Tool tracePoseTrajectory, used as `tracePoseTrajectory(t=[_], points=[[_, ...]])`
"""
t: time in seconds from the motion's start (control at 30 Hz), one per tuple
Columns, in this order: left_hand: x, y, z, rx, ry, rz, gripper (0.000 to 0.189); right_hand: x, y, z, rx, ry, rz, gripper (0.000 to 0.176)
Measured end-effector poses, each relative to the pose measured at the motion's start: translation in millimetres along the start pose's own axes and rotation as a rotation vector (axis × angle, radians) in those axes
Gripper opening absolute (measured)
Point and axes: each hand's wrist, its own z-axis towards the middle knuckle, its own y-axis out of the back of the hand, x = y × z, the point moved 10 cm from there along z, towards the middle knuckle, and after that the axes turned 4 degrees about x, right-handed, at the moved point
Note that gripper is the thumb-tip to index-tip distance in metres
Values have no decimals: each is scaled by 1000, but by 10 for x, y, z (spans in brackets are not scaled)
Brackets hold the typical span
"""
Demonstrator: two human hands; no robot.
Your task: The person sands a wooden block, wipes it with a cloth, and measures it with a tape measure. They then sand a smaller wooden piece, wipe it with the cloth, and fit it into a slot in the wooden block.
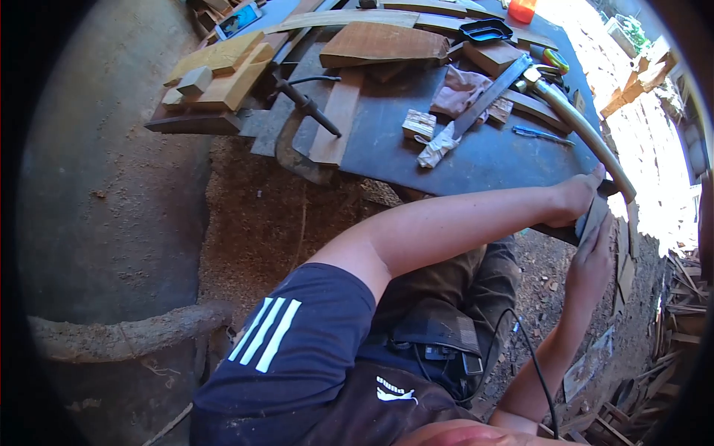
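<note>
A dark, flat, grey piece is at the right front corner of the table, close to the lower end of a long curved wooden piece. My left hand is closed at its left side, with the thumb near the curved wood. From below, my right hand presses its fingers along the same grey piece. The fingertips of both hands are partly hidden, and what the grey piece is cannot be made out.
On the dark table lie a saw with a wrapped handle, a blue pen, a thick wooden block and a black tray. A clamp grips the front edge. A phone lies at the back left.
</note>
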Motion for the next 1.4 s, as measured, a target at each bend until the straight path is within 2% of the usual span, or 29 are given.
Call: tracePoseTrajectory(t=[0.03,0.13,0.17,0.23,0.33,0.4,0.47,0.5,0.63,0.77,0.87,0.93,1.0,1.03,1.07,1.1,1.13,1.17,1.2,1.23,1.27,1.33,1.4], points=[[18,137,164,-68,-99,141,74,24,29,-117,5,-17,-6,46],[-68,178,104,-87,-149,390,74,66,1,-162,16,-18,-2,47],[-79,81,32,-10,-121,331,74,91,7,-75,50,-56,-43,47],[-156,29,45,64,-281,594,74,110,-26,107,101,-105,-80,51],[-206,-116,15,139,-566,916,73,127,-49,246,52,-69,-69,52],[-205,-55,65,102,-515,870,74,177,6,137,36,-75,-58,51],[-112,74,70,3,-211,568,74,220,47,-71,26,-50,-33,51],[-154,76,57,-57,-261,550,75,211,49,-211,25,-29,-15,51],[-134,92,110,-53,-254,730,75,200,18,-357,-24,72,42,53],[-150,4,25,45,-210,680,73,241,19,130,58,23,101,52],[-155,-48,-75,10,-214,227,63,322,56,320,35,49,70,52],[-210,-26,47,-30,-458,847,54,378,53,257,53,6,71,52],[-56,111,270,-54,-683,1148,45,344,73,18,31,50,77,52],[66,204,417,-40,-785,1136,41,299,84,-123,-2,84,50,52],[4,220,384,-26,-660,972,46,254,94,-226,-37,106,15,52],[-128,201,182,-35,-451,775,51,226,47,-244,-32,126,48,52],[-164,134,62,-30,-353,711,55,190,39,-232,-27,131,70,52],[-193,98,-29,-21,-289,690,60,193,39,-158,36,54,128,51],[-203,69,-78,-1,-235,670,65,217,32,-29,90,-37,186,51],[-217,20,-135,20,-173,621,70,179,1,102,141,-115,116,48],[-152,57,-36,54,-185,599,70,125,-56,276,99,-48,63,47],[-67,48,38,109,-161,291,68,161,-51,483,32,-60,-19,47],[-3,-59,31,144,-89,122,67,146,-44,468,2,-94,-33,48]])
